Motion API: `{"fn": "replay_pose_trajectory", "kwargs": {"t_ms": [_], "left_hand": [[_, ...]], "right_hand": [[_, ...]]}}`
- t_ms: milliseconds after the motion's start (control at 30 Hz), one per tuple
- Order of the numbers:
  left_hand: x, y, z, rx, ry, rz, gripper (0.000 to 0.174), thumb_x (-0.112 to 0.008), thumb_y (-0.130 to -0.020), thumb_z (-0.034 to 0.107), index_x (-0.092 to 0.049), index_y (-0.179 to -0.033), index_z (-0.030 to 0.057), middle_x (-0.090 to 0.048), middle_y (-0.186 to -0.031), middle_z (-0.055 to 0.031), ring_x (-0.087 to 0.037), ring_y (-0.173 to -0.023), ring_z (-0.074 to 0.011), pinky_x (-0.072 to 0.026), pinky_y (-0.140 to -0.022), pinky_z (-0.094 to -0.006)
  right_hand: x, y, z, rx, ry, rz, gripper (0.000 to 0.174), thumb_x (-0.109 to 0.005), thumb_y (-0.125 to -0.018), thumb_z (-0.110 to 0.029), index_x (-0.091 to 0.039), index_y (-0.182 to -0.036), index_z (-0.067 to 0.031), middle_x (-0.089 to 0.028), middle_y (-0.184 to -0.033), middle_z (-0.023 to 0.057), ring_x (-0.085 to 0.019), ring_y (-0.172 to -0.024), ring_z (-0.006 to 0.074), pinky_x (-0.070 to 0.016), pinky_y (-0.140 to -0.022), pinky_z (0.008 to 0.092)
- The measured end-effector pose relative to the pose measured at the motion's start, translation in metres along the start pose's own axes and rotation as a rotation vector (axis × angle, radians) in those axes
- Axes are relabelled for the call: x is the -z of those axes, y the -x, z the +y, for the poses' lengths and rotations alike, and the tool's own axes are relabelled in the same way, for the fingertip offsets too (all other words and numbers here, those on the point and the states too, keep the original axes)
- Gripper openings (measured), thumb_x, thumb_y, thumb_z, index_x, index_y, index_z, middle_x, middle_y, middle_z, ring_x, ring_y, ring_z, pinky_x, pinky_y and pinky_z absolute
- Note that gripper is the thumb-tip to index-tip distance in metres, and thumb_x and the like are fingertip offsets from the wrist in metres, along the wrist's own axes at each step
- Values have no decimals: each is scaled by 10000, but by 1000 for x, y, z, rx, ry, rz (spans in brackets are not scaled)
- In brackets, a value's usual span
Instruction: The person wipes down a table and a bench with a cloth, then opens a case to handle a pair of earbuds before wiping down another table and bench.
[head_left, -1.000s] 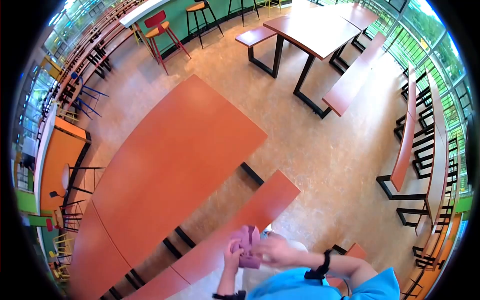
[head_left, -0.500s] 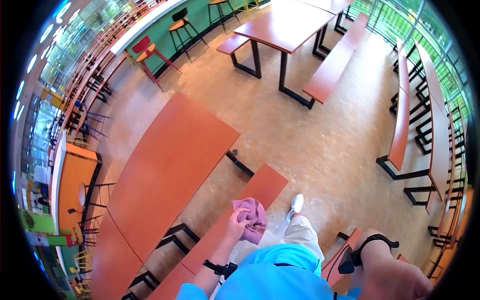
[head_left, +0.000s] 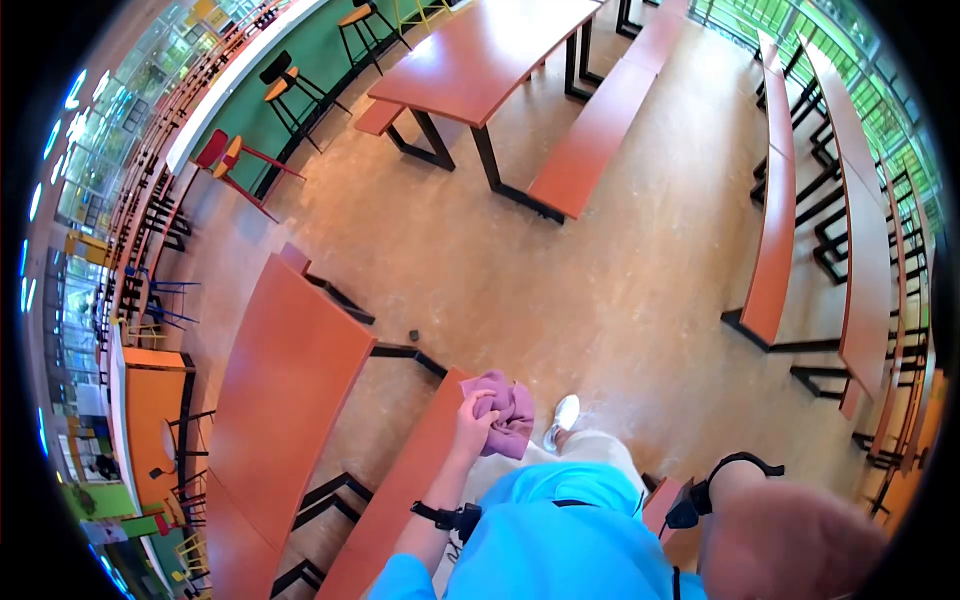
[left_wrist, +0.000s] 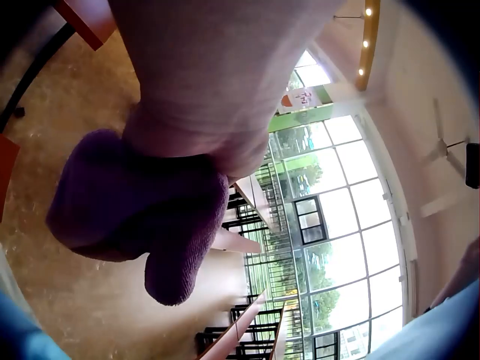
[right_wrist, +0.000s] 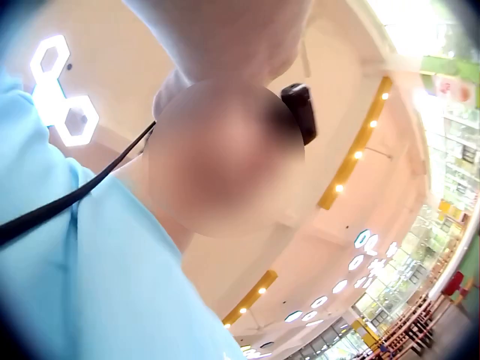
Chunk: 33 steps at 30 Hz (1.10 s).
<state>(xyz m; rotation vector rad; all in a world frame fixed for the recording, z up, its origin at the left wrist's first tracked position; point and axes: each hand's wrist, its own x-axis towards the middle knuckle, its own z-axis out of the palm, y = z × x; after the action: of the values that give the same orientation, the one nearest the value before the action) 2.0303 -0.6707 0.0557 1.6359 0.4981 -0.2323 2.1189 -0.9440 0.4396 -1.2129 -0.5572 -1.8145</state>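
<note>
A bunched purple cloth [head_left: 512, 412] hangs from my left hand [head_left: 472, 430], whose fingers grip its left side, out in front of my body. In the left wrist view the same cloth [left_wrist: 135, 202] droops in thick folds below the hand, and the fingers are hidden behind it. My right hand [head_left: 800, 540] is raised close to the head camera, large and blurred at the lower right. The right wrist view has this hand [right_wrist: 232, 45] up beside my head, by a dark device [right_wrist: 300, 112]; its fingers do not show clearly.
A red-brown bench [head_left: 400, 480] runs just left of my legs, with a long table [head_left: 290, 370] beyond it. Another table [head_left: 490, 60] with benches [head_left: 610, 130] stands ahead. More benches [head_left: 780, 240] line the right side. Bar stools [head_left: 285, 85] stand along a green counter [head_left: 235, 140].
My right hand has left the cloth and risen to my head. The cloth, flatter before, is now bunched in my left hand. The near table has shifted left in the view.
</note>
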Motion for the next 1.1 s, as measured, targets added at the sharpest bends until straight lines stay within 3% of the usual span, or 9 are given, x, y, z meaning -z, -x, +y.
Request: {"fn": "replay_pose_trajectory", "kwargs": {"t_ms": [133, 167, 333, 467, 633, 767, 867, 1000, 1100], "left_hand": [[-24, -51, 38, -17, 96, 67, 414, -744, -820, 34, -668, -1227, 36, -643, -1250, -111, -637, -1172, -248, -488, -1062, -359], [-29, -67, 48, -25, 144, 94, 437, -751, -818, 37, -660, -1245, 40, -624, -1290, -113, -636, -1176, -257, -486, -1070, -365], [-43, -162, 104, 141, 528, 100, 592, -749, -846, 31, -523, -1392, 45, -519, -1419, -160, -588, -1262, -254, -523, -1062, -379], [-53, -289, 113, 76, 580, 151, 592, -763, -867, 12, -510, -1399, 68, -520, -1390, -154, -601, -1234, -239, -553, -1045, -376], [-72, -467, 166, -69, 523, 250, 610, -771, -865, 27, -496, -1408, 67, -516, -1391, -114, -505, -1321, -237, -436, -1123, -381], [-80, -627, 267, -161, 380, 407, 550, -691, -901, -29, -505, -1413, 47, -543, -1399, -135, -579, -1260, -245, -504, -1075, -379], [-82, -723, 315, -210, 554, 407, 532, -674, -907, -40, -520, -1407, 55, -550, -1379, -127, -591, -1236, -246, -521, -1055, -378], [-85, -832, 364, -355, 799, 473, 585, -659, -913, -53, -477, -1449, 97, -561, -1351, -101, -606, -1213, -247, -545, -1022, -375], [-91, -887, 351, -231, 1048, 560, 690, -651, -938, -15, -414, -1563, 159, -495, -1512, -121, -541, -1339, -294, -501, -1076, -478]], "right_hand": [[71, 68, 109, -460, -34, -777, 439, -508, -1075, -309, -623, -1347, 17, -710, -1212, 175, -679, -1100, 332, -521, -964, 468], [78, 85, 136, -706, -122, -1071, 422, -691, -942, -205, -649, -1292, 27, -693, -1266, 217, -682, -1146, 351, -535, -985, 427], [162, 262, 219, -1249, -23, -1901, 156, -677, -939, -153, -721, -1034, -37, -744, -999, 201, -712, -910, 399, -569, -791, 488], [277, 361, 277, -1209, 190, -2833, 294, -625, -956, -296, -772, -1107, -91, -762, -1077, 196, -729, -969, 400, -571, -843, 504], [286, 366, 347, -1460, 181, -2682, 320, -702, -897, -265, -769, -1146, -75, -774, -1092, 183, -746, -957, 327, -585, -875, 419], [216, 349, 457, -2337, 155, -1914, 257, -691, -951, -140, -758, -1173, -27, -790, -1085, 97, -756, -991, 232, -598, -884, 362], [203, 362, 519, -2743, 587, -1506, 234, -690, -962, -93, -745, -1172, -4, -787, -1050, 114, -764, -981, 250, -618, -856, 373], [225, 407, 608, -2733, 515, -1916, 258, -568, -1060, -161, -735, -1208, -31, -756, -1127, 70, -743, -969, 187, -607, -884, 332], [184, 409, 715, -3036, 285, -1444, 294, -549, -1085, -198, -686, -1289, -36, -744, -1151, 32, -690, -1005, 139, -573, -886, 297]]}}
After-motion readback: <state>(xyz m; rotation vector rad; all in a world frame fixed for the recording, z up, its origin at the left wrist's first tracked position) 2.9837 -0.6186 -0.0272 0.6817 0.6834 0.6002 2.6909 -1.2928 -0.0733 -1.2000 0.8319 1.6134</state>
